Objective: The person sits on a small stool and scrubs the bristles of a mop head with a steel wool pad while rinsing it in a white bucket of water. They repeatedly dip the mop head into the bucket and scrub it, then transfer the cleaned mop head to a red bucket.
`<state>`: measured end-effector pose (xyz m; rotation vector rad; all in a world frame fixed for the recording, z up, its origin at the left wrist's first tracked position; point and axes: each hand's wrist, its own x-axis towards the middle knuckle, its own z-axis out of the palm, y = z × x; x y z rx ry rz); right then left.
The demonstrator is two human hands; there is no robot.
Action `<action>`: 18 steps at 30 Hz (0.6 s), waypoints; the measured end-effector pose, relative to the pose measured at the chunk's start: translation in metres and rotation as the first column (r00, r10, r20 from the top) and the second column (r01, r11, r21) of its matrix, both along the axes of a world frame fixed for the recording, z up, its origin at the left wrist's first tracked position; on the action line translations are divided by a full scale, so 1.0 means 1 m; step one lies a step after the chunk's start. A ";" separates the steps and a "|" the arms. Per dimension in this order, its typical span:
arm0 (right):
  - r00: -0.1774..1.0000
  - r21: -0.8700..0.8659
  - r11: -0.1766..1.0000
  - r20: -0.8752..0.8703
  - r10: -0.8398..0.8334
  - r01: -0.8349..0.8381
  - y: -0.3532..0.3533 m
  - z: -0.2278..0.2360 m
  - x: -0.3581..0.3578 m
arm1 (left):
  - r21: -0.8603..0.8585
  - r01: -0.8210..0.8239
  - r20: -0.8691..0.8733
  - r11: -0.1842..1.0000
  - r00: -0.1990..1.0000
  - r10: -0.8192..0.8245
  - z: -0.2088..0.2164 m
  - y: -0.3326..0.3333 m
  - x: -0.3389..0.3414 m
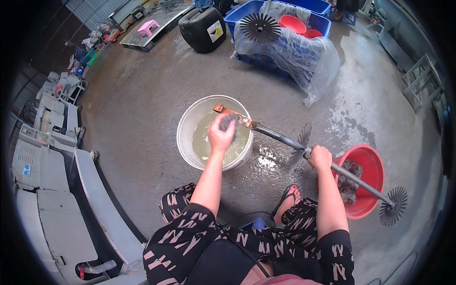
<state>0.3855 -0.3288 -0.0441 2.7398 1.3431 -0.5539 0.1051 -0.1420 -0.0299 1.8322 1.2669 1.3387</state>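
My right hand (320, 158) is wrapped round a long grey metal rod (281, 137), which slants from upper left to lower right. The rod's left end is a copper-coloured hooked bar (244, 120) above a white bucket (182, 147) of cloudy water. Against that bar my left hand (220, 137) presses a dark grey scouring pad (228, 122), slightly blurred. Slotted discs with finger-like blades sit on the rod: one disc (304, 134) beside my right hand, another disc (393, 206) at the far right end.
Under the rod stands a red bucket (375, 166) with grey tangled fibre (350, 176). Blue crates (247, 10) draped with plastic sheeting (304, 61) hold red bowls (293, 23) and another slotted disc (260, 29). A black jerrycan (197, 28) stands beside them. Grey machines (52, 204) line the left.
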 end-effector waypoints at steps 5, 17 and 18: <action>1.000 0.013 1.000 0.014 0.007 -0.007 0.002 0.002 -0.003 | -0.056 0.048 0.124 0.997 0.991 -0.041 0.005 0.018 0.003; 1.000 0.039 0.999 0.026 0.005 -0.006 0.000 -0.008 0.004 | -0.352 0.095 -0.910 0.931 0.198 -0.364 0.060 0.075 0.041; 1.000 0.028 1.000 0.019 0.007 -0.008 0.002 0.000 0.000 | -0.344 0.095 -0.914 0.934 0.193 -0.356 0.060 0.072 0.042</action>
